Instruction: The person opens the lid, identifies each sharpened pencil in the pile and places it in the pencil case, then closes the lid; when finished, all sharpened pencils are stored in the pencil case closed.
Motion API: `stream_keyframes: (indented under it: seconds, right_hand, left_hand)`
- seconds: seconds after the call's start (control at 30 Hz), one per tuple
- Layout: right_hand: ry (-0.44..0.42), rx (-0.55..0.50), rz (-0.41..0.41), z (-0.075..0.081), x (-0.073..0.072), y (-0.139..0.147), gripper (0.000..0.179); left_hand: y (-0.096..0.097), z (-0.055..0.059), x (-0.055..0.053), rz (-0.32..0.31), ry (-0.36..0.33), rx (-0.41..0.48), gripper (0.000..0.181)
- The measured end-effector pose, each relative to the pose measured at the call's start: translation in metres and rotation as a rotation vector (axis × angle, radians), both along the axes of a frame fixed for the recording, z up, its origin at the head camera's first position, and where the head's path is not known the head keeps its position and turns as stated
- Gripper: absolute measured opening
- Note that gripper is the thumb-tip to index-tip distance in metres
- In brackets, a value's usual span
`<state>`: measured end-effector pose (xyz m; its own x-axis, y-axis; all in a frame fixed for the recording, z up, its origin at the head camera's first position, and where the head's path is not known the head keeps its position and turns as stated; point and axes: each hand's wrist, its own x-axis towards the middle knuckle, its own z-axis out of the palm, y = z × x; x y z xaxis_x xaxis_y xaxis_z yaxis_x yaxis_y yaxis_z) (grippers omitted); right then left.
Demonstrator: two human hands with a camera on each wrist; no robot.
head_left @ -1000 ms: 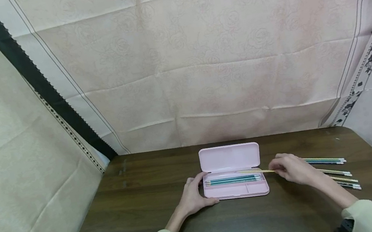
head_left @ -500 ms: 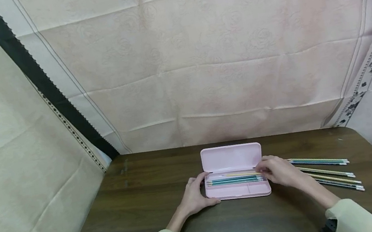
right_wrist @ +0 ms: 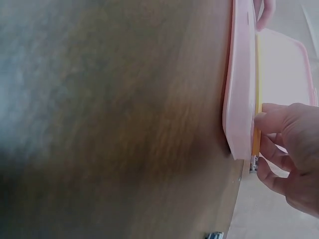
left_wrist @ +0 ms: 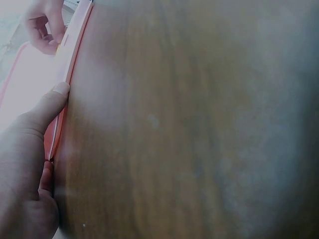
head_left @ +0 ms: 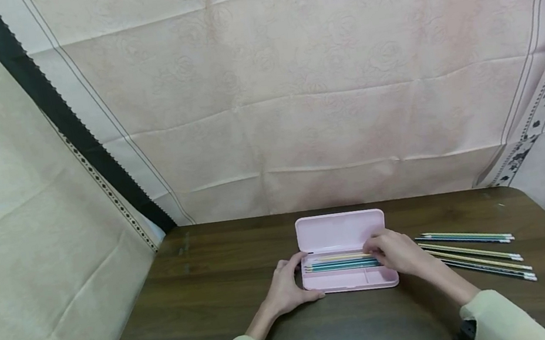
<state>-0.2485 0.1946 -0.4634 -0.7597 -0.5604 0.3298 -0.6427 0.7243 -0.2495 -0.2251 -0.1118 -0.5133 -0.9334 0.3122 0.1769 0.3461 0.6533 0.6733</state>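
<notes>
A pink pencil case (head_left: 341,283) lies with its lid raised on the brown table. My left hand (head_left: 287,289) grips its left end, thumb at the front wall and fingers at the back edge. Several teal pencils (head_left: 341,265) rest in the long compartment. With thumb and fingers, my right hand (head_left: 395,251) pinches a yellow pencil (right_wrist: 258,74) near its ferrule end, low over the case's right end. In the right wrist view, that pencil runs along the case's upper edge. The small front compartments hold nothing visible.
Right of the case, loose pencils lie in small groups: green and blue ones (head_left: 467,236), yellow-green ones (head_left: 478,253) and dark ones (head_left: 503,272). Behind the wooden table (head_left: 231,248) hangs a pale patterned cloth (head_left: 319,127), with more cloth at both sides.
My right hand has moved left with the yellow pencil, from beside the case to over its right end. The left hand keeps its hold on the case.
</notes>
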Motion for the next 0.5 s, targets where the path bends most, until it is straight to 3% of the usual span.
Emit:
stream_keyframes:
  seconds: [0.5]
  right_hand:
    - [0.017,0.002,0.048,-0.002,-0.003,-0.015,0.015]
  left_hand:
    - [0.000,0.001,-0.001,-0.009,-0.004,0.004,0.091]
